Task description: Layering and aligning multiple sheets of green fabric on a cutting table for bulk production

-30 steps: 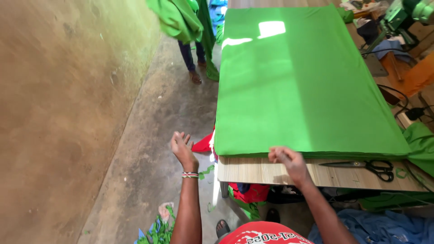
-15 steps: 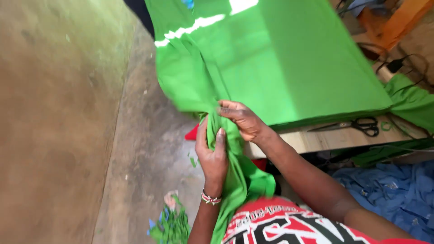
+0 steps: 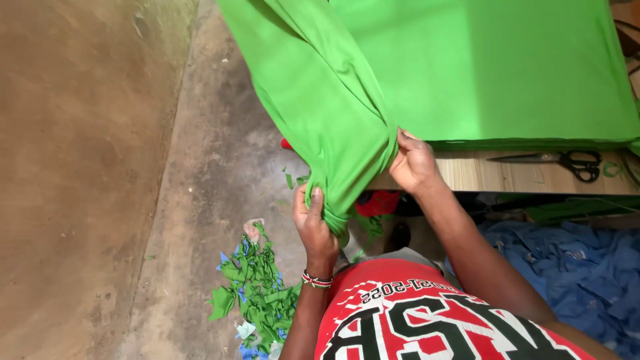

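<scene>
Both my hands grip bunched green fabric [image 3: 333,127]: left hand [image 3: 313,223] clenched at its end, right hand [image 3: 413,163] pinching just above.

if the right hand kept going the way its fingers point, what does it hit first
The right hand points up-left into the bunched green fabric it already grips, so it would press straight into that cloth. What lies behind the folds is hidden.

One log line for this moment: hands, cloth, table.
left hand: grips bunched end of green cloth | right hand: pinches cloth at table edge | scissors: on table, untouched | scraps: on floor
</scene>
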